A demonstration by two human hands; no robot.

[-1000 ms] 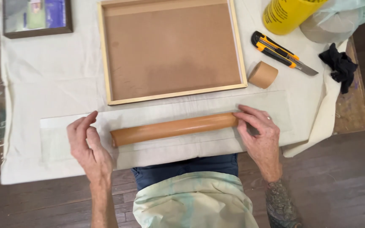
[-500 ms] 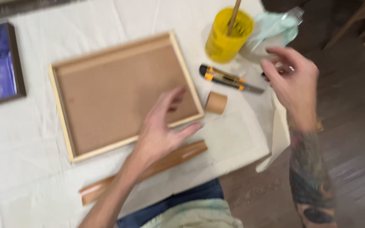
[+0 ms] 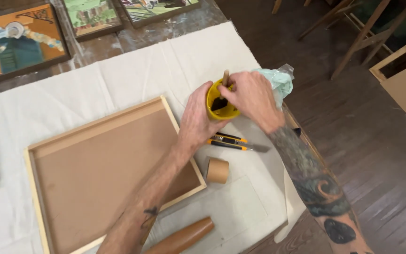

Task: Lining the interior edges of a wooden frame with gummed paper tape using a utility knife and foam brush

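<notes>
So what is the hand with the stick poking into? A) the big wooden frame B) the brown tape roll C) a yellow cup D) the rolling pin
C: the right hand holds the brush handle down inside the yellow cup, which the left hand steadies; the wooden frame, tape roll and rolling pin lie apart, untouched.

bare cloth point(image 3: 132, 70) behind frame point(image 3: 97, 123), knife point(image 3: 233, 142) near cup point(image 3: 222, 106)
</notes>
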